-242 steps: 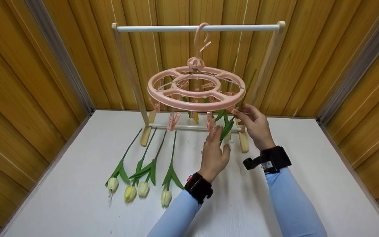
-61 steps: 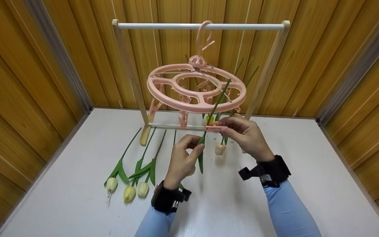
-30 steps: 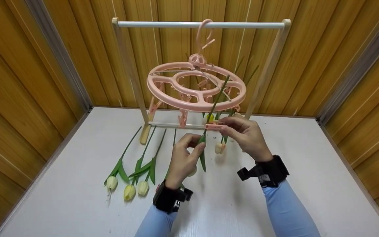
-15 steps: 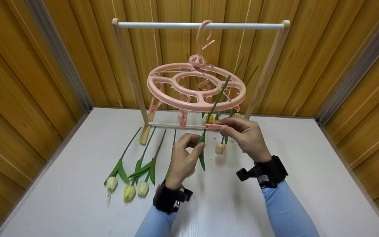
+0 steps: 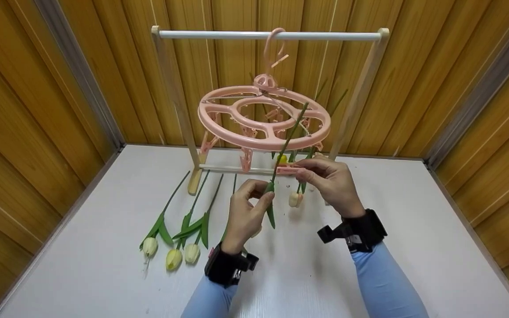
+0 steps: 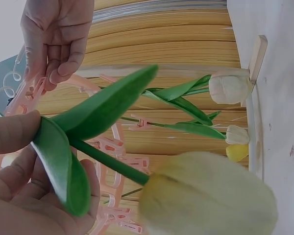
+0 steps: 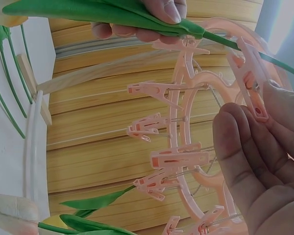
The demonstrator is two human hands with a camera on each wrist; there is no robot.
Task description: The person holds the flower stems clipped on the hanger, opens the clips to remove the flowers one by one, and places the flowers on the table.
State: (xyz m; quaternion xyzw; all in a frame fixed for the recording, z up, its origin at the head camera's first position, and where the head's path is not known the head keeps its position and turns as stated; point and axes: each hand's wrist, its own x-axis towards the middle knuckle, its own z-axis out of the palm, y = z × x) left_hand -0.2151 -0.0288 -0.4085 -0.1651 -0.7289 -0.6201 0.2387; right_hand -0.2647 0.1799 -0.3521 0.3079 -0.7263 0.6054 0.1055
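My left hand (image 5: pixel 248 212) pinches an artificial tulip by its green leaves and stem. The tulip's pale yellow bloom (image 6: pixel 206 193) points down toward the table, mostly hidden behind the hand in the head view. Its stem (image 5: pixel 290 137) slants up in front of the pink round clip hanger (image 5: pixel 237 140). My right hand (image 5: pixel 332 185) pinches the tail end of a pink clothespin (image 7: pixel 250 81) held sideways under the rim. The clothespin's mouth is at the stem; I cannot tell whether it grips it. Behind, a clipped tulip (image 5: pixel 295 199) hangs bloom down.
Several tulips (image 5: pixel 174 259) lie on the white table (image 5: pixel 104 221) at left, one partly covered by the left arm. The hanger hooks over a white rod (image 5: pixel 210 34) on a wooden stand (image 5: pixel 172 88). Other pink clothespins (image 5: pixel 246 159) dangle from the ring. Panelled walls (image 5: pixel 117 66) enclose the table.
Eight seconds ago both hands were at a tulip farther right; a tulip now hangs there. The left hand holds another tulip, the right another clothespin. The ring has turned. The last two seconds show little movement.
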